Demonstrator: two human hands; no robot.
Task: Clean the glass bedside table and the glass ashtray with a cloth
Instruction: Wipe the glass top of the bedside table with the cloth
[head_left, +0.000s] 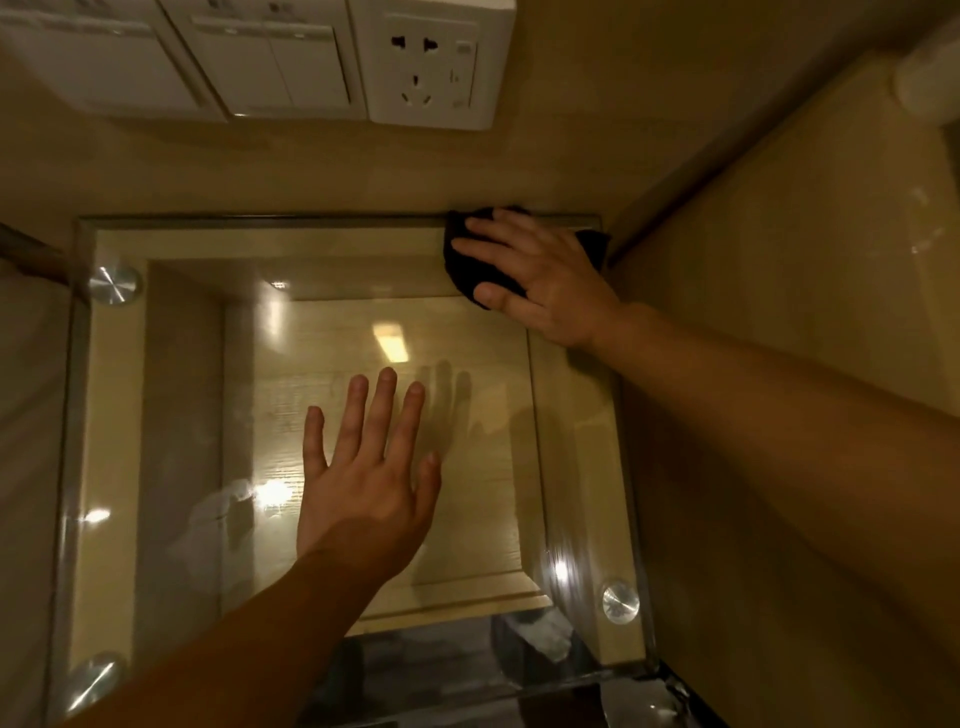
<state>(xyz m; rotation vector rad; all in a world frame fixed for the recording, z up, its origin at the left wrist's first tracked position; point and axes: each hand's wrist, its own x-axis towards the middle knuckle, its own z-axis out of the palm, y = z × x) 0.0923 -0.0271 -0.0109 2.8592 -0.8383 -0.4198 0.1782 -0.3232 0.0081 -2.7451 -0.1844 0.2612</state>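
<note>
— Where's the cloth (470, 270)?
— At the far right corner of the glass desk (260, 222), flat under the right grip (540, 280), whose fingers are spread straight and press it down.
— And the left grip (369, 467)?
— Wide, fingers straight, palm down over the middle of the glass. I cannot tell whether it touches.
— Anything else?
— 3 metal studs (111, 285) at the corners, and a socket (431, 62) beside switches (270, 62) on the wall behind.
</note>
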